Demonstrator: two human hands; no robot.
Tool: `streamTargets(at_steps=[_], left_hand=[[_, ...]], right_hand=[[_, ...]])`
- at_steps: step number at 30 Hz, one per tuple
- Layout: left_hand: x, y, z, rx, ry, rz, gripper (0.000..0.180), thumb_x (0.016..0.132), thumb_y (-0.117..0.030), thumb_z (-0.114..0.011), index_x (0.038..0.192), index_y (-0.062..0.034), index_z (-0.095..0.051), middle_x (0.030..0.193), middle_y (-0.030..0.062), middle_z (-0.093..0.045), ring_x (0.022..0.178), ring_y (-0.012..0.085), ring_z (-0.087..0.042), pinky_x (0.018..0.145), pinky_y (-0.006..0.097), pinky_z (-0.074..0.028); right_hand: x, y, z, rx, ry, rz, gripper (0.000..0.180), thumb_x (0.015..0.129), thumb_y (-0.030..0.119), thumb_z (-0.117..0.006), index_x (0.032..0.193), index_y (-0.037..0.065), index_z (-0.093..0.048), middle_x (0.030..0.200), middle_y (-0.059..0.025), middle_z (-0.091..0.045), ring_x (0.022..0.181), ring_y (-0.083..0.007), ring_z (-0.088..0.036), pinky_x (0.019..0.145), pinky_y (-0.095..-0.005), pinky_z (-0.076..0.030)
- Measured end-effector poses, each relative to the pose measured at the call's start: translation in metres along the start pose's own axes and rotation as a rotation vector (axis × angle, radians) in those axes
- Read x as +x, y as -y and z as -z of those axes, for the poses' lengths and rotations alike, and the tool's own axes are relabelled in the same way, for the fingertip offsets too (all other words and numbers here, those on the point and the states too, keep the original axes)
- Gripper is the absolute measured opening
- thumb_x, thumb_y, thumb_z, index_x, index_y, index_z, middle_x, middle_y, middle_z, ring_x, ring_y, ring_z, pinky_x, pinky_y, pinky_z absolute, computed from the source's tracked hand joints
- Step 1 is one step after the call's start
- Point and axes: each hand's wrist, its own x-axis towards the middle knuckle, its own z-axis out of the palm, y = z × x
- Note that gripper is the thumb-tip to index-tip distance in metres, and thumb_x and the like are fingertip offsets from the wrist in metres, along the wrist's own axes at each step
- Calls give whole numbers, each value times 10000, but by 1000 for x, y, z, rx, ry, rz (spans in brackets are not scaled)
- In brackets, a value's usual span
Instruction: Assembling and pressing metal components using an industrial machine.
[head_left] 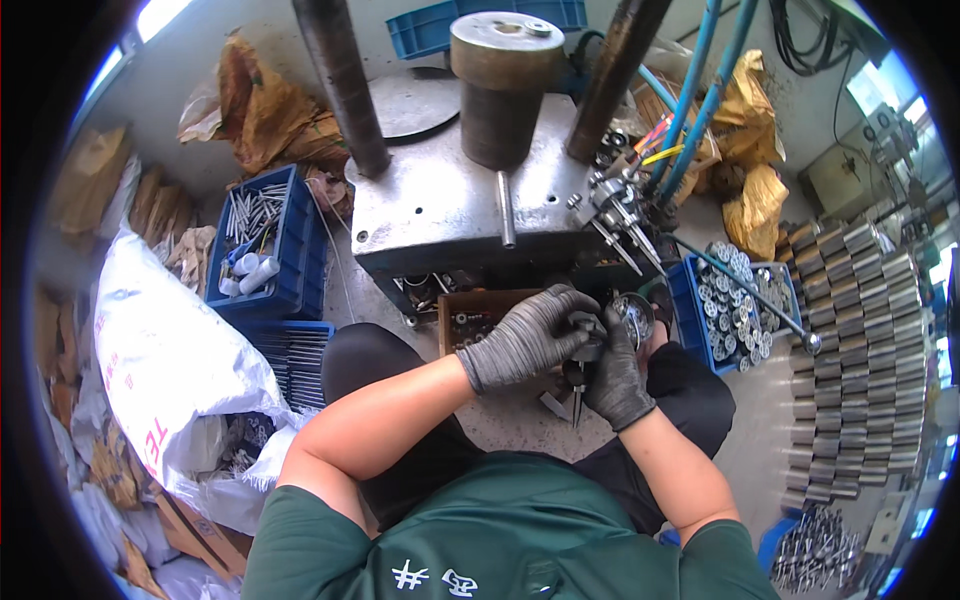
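Head view: press (470, 200) stands ahead, blue bin (735, 310) of round parts at right, within reach. Both gloved hands meet at the lap. Left hand (525, 338) closes over a dark part (590, 335); right hand (615, 380) grips it from below, steadying it beside a round disc (633, 315).
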Motion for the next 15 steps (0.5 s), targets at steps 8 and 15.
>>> streamTargets(at_steps=[8, 15], left_hand=[[11, -1, 5, -39, -19, 291, 423, 830, -106, -828, 1216, -26, -675, 1109, 49, -716, 1042, 117, -657, 958, 298, -549], [12, 12, 19, 349, -217, 118, 440, 743, -18, -800, 1161, -48, -670, 1037, 55, -706, 923, 127, -659, 876, 306, -564]], right_hand=[[-25, 11, -49, -257, -22, 195, 489, 1058, 515, -517, 1307, 105, -607, 991, 16, -664, 806, -82, -642, 655, -243, -533], [-20, 18, -15, -377, -10, 639, 348, 1084, 313, -533, 1263, 42, -658, 817, 13, -635, 726, -81, -582, 690, -232, -461]])
